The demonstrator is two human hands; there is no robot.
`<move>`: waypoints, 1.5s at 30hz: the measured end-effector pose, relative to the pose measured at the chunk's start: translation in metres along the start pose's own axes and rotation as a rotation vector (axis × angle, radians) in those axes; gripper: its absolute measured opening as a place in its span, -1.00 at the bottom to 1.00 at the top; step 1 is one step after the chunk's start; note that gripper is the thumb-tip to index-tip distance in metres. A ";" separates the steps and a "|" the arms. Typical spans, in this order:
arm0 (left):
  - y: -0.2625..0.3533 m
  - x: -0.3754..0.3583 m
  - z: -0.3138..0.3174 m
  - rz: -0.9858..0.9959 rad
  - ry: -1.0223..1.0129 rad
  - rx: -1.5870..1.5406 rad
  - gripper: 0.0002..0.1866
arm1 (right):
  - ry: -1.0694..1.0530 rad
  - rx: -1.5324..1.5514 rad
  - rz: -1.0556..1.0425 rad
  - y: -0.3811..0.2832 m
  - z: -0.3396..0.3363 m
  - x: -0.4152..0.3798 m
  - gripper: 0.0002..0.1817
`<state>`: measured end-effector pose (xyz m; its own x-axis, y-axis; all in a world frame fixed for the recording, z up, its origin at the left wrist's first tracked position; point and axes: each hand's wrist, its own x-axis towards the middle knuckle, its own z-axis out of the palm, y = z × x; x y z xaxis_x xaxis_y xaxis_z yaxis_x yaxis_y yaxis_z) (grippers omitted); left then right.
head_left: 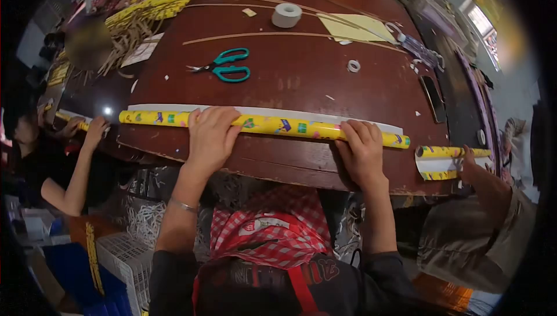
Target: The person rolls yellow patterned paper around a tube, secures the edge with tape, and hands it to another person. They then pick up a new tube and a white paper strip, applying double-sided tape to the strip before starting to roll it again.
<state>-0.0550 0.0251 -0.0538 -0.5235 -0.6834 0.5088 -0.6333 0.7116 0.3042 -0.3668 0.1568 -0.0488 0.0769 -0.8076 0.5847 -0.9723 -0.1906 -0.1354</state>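
A long roll of yellow patterned wrapping paper [267,124] lies across the table near its front edge. Along its far side shows a white strip of the paper's underside [278,112]. My left hand [210,133] grips the roll left of its middle, fingers curved over the top. Closer to the right end, my right hand [364,147] is closed over it the same way. Both thumbs are on the near side. Beyond the roll lie teal-handled scissors [229,66], their blades pointing left.
The brown table [278,92] also bears a thick white tape roll [286,15], a small tape ring [353,66], a phone [432,99] and thin brown strips [278,35]. Co-workers at left and right handle yellow paper; one hand [469,162] is on a roll at right.
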 end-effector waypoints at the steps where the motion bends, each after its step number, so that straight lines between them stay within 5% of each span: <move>1: 0.000 0.000 0.000 -0.007 0.007 -0.005 -0.69 | -0.033 -0.013 0.020 0.000 0.000 -0.001 -0.55; 21: 0.003 -0.013 -0.002 0.038 0.068 -0.035 -0.61 | -0.140 -0.023 -0.004 -0.005 -0.014 -0.002 -0.57; 36: -0.013 0.023 -0.024 0.197 -0.325 0.056 -0.55 | -0.272 -0.126 -0.118 0.021 -0.017 0.018 -0.57; 40: -0.015 0.015 -0.004 0.255 -0.085 0.095 -0.51 | -0.283 -0.121 -0.100 0.019 -0.016 0.017 -0.57; 45: -0.013 0.012 0.001 0.243 -0.030 0.084 -0.47 | -0.341 -0.096 -0.095 0.023 -0.022 0.019 -0.55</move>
<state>-0.0539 0.0077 -0.0526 -0.6821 -0.4989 0.5346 -0.5311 0.8406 0.1069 -0.3925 0.1493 -0.0238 0.2217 -0.9314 0.2886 -0.9722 -0.2339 -0.0079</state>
